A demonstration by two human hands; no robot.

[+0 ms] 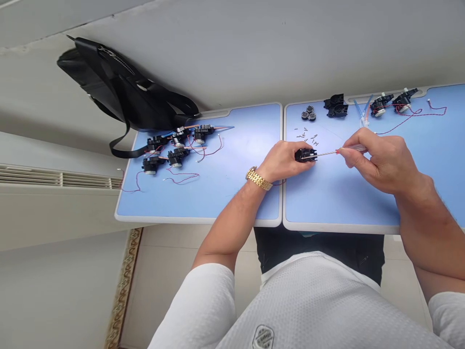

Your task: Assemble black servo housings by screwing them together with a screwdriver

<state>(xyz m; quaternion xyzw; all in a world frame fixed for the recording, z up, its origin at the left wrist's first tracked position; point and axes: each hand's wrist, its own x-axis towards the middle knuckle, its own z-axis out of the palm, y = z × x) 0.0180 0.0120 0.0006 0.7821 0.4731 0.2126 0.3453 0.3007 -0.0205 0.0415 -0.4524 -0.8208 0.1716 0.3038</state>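
My left hand point(285, 160), with a gold watch on its wrist, is closed round a small black motor housing point(305, 155) resting on the right blue table point(345, 203). My right hand point(378, 157) pinches a thin screwdriver point(327, 153) with a clear, red-tipped handle. Its metal tip touches the housing. Several tiny screws point(307, 135) lie scattered just beyond the housing.
A group of black motor units with red wires point(174, 148) lies on the left blue table point(225, 194). Small black gears point(308, 114), another black housing point(336, 106) and two more wired units point(392, 103) sit at the far edge. A black bag point(119, 87) lies at the back left.
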